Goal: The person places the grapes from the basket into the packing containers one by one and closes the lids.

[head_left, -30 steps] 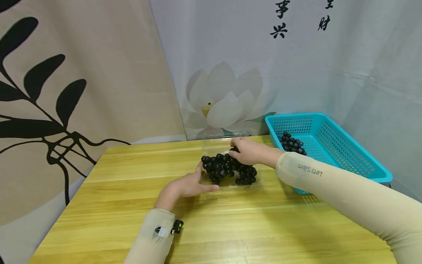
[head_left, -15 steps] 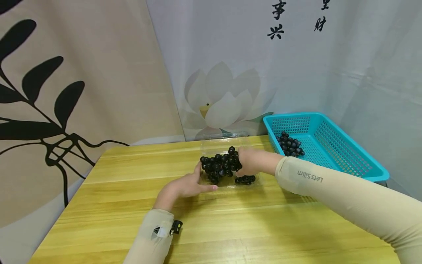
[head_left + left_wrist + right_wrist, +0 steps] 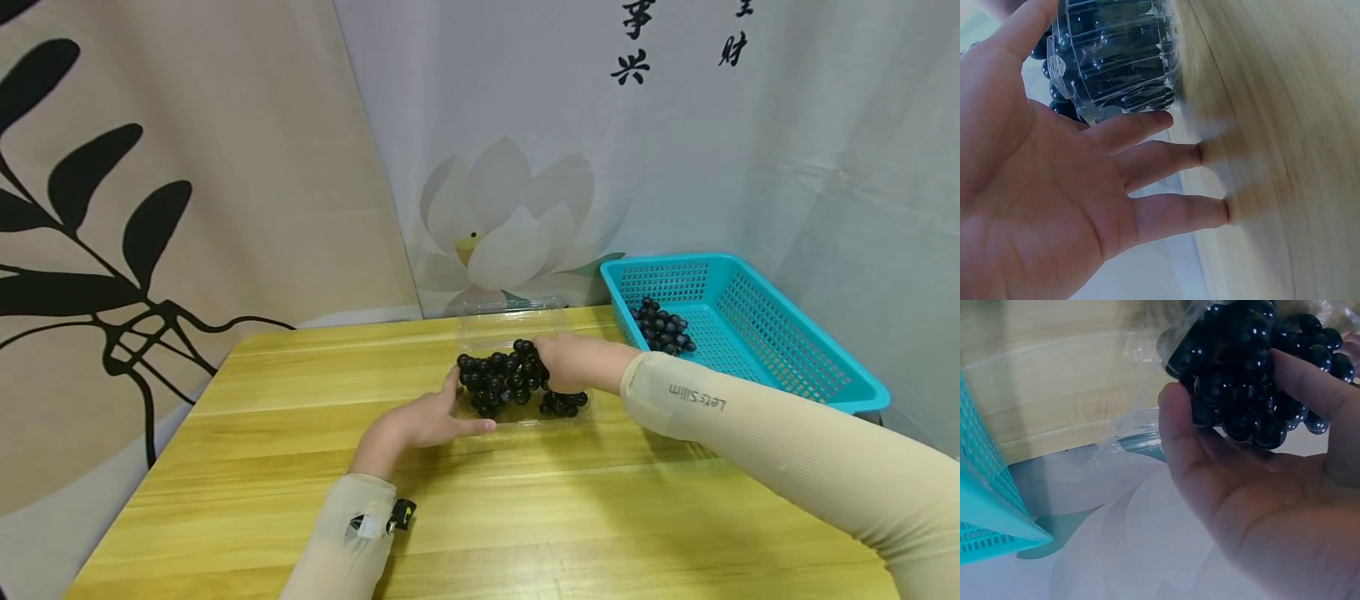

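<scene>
A clear plastic box (image 3: 1116, 53) full of dark grapes (image 3: 489, 383) stands on the wooden table, its hinged lid (image 3: 513, 323) raised behind it. My left hand (image 3: 427, 421) rests at the box's front left corner, thumb along the front and forefinger up the left side. In the left wrist view its other fingers (image 3: 1179, 215) are straight and spread, tips at the tabletop. Over the box's right half my right hand (image 3: 576, 362) grips a bunch of grapes (image 3: 1241, 381) between thumb and fingers. A few more grapes (image 3: 562, 406) show below that hand.
A turquoise perforated basket (image 3: 817, 333) stands at the right on the table (image 3: 315, 383), with another bunch of dark grapes (image 3: 663, 327) at its left end. Close behind the table's back edge hangs a printed curtain (image 3: 300, 167).
My right hand has turned and lowered at the right side of the box, now holding the bunch from its right. The grapes there have shifted. My left hand stays in place.
</scene>
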`<state>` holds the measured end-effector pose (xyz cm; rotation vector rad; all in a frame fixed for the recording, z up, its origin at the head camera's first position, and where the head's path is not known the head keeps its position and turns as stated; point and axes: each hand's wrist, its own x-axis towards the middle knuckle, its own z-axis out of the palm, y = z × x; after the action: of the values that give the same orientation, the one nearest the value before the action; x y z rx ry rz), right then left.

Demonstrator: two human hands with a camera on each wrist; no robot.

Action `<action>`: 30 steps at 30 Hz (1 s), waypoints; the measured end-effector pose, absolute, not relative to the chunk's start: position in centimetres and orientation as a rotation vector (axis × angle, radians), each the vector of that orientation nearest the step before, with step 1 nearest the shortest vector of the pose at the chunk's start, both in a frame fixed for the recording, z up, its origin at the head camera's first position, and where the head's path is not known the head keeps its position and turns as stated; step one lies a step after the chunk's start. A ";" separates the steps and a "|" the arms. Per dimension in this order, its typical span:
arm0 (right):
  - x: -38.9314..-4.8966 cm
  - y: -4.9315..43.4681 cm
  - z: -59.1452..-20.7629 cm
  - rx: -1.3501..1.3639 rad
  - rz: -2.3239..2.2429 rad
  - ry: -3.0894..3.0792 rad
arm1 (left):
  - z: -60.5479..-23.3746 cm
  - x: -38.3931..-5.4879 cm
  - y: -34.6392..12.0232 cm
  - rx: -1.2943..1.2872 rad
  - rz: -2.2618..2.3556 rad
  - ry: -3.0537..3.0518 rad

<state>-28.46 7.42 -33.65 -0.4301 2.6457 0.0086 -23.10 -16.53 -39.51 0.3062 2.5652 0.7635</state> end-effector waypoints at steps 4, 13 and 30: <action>-28.8 7.5 -33.8 -0.453 0.044 2.648 | -39.4 -23.1 -16.5 0.307 0.751 2.569; -29.2 7.7 -34.0 -0.568 0.103 2.608 | -39.7 -23.1 -16.6 0.298 0.757 2.566; -26.6 5.7 -33.4 -0.922 0.346 2.793 | -39.6 -23.2 -16.6 0.293 0.766 2.557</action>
<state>-26.60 5.68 -33.41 -0.9220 2.7934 0.3462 -23.23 -16.55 -39.63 0.2934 2.5567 0.7656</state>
